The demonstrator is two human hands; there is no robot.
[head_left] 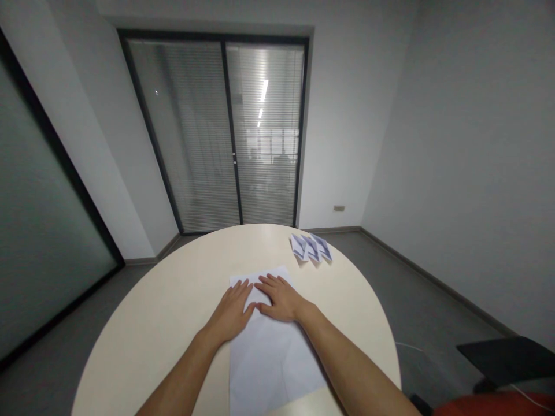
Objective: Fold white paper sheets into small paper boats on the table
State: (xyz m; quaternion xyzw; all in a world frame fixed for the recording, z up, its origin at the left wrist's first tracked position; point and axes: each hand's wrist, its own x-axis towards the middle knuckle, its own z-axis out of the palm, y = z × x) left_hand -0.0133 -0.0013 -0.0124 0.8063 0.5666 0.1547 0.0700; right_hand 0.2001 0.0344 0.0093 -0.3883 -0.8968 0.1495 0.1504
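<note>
Far left, frosted glass panel is seen, then the rounded pale table. Left hand is laid palm down over the left edge of the white sheet, fingers a little spread; nothing is gripped, only pressed or rested on. The sheet is placed flat on the table in the middle, under both hands, and its near part is stretched toward the person between the forearms. Faint crease lines can be made out on it; whether the slanted near edge is a fold cannot be told. Right hand is likewise laid flat across the upper part of the sheet, fingers fanned, thumb close to the left thumb; nothing is pinched or held.

Farther right, near the table's far edge, three folded paper pieces are set close together in a row, touched by neither hand. At lower right, a black chair part and a red seat are partly shown.

Progress, as judged: three pieces are finished or at least set aside; the sheet is spread out and is being flattened or steadied. No compact shape like the three pieces has been formed from it, so handling of this sheet is rated early, with most of any shaping left undone.
</note>
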